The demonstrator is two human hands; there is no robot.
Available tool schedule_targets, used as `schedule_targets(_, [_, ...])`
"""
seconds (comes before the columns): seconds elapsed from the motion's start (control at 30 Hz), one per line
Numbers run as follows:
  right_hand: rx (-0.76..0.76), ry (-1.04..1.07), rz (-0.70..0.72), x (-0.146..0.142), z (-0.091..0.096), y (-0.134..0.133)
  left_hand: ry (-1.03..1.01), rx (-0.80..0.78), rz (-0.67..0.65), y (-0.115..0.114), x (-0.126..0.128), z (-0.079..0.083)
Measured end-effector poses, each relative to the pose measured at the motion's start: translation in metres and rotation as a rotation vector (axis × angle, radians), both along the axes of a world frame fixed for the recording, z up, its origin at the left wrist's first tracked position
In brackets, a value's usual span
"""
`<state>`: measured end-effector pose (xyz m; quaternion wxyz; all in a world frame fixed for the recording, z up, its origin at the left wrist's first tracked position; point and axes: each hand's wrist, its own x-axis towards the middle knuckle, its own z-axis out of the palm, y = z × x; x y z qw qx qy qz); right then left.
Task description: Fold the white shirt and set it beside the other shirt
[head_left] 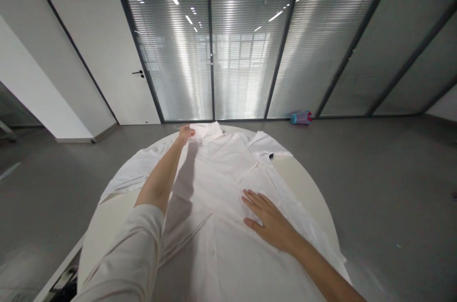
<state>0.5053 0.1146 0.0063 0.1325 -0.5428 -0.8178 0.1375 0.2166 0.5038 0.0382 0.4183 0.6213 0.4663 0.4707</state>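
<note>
Shirt (221,169) of smooth white cloth covers round table (307,183).

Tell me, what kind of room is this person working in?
Probably an office or meeting room: glass partition walls with blinds, a plain white door, grey floor. A white shirt lies spread on a round white table.

No readable text, label or number shows anywhere (shirt (228,188) included).
</note>
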Motion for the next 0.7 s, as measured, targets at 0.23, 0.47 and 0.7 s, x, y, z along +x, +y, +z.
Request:
schedule_targets(0.23, [0.004, -0.012, -0.015, 0.001, -0.003, 0.002, 0.472, 0.139, -0.014, -0.032, -0.037, -0.021])
schedule_targets(0.47, [0.043, 0.005, -0.023, -0.002, -0.002, 0.002, 0.767, 0.321, 0.069, -0.050, -0.026, -0.016])
schedule_targets(0.7, [0.042, 0.020, -0.033, -0.002, -0.002, 0.001, 0.861, 0.382, -0.062, -0.043, 0.060, -0.011])
